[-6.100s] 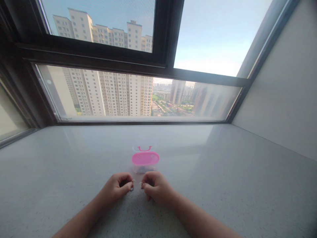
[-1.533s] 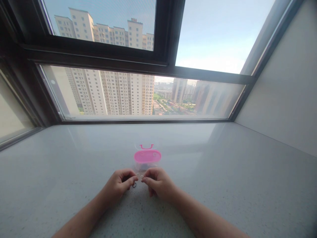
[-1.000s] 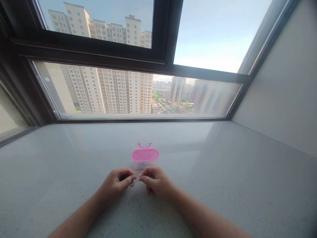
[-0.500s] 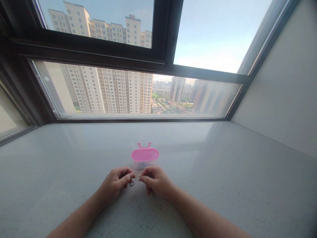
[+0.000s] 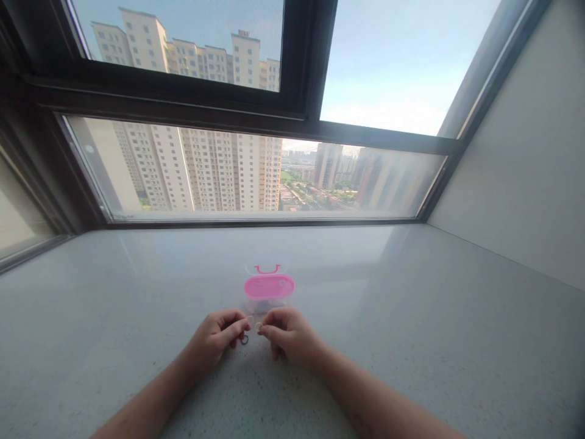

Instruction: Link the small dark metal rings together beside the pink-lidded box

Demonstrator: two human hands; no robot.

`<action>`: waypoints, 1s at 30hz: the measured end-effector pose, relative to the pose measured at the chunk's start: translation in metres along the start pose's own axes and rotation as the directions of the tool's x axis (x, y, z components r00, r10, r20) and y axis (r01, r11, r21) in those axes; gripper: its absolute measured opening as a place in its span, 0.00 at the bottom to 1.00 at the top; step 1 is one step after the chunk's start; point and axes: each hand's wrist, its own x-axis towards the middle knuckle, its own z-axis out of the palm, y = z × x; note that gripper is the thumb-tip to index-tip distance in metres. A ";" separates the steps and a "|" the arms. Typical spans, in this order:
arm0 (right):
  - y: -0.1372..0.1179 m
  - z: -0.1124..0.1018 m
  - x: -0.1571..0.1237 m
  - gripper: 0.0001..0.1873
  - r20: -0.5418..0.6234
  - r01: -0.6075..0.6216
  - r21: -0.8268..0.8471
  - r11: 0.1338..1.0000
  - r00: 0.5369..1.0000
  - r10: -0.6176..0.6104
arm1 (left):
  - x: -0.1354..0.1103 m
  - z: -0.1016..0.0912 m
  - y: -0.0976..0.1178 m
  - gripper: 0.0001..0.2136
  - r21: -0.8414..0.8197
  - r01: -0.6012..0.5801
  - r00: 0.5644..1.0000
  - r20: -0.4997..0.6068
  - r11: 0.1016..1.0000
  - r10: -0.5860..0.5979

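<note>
My left hand (image 5: 218,337) pinches a small pale hair tie (image 5: 250,319) between thumb and forefinger. Just below its fingertips is a dark hair tie (image 5: 245,339); whether the lower fingers hold it or it lies on the surface, I cannot tell. Facing it, my right hand (image 5: 290,336) has another pale hair tie (image 5: 258,326) in a thumb-and-finger pinch. Only a narrow gap parts the two sets of fingertips. Directly beyond them stands a small clear box (image 5: 269,305) with a pink oval lid (image 5: 269,286). Some dark contents show faintly through its wall.
A pink handle (image 5: 267,269) with clear plastic around it shows behind the box. Everything rests on a pale speckled sill (image 5: 411,341). At the back is a dark window frame (image 5: 256,224), and a white wall (image 5: 516,183) borders the right side.
The hands keep almost the same pinch, face to face. The whole view has shifted very slightly, with the box and fingers a little lower and further right.
</note>
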 end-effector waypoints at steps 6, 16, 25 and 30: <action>-0.002 0.000 0.000 0.06 0.000 -0.005 0.002 1.000 1.000 0.005 | 0.001 0.000 0.000 0.11 0.018 0.000 1.000 -0.006 1.000 0.000; 0.002 -0.001 0.000 0.07 0.005 -0.012 -0.024 1.000 1.000 0.012 | -0.001 0.001 0.004 0.12 0.035 0.000 1.000 -0.006 0.999 0.000; -0.002 -0.001 -0.001 0.06 0.003 -0.021 -0.025 0.999 1.000 0.021 | -0.001 0.000 0.005 0.11 0.042 -0.003 1.000 0.006 0.999 0.003; -0.002 -0.001 -0.001 0.05 -0.001 -0.024 -0.020 0.999 1.000 0.024 | -0.002 0.000 0.004 0.10 0.059 -0.007 1.000 -0.002 0.998 0.007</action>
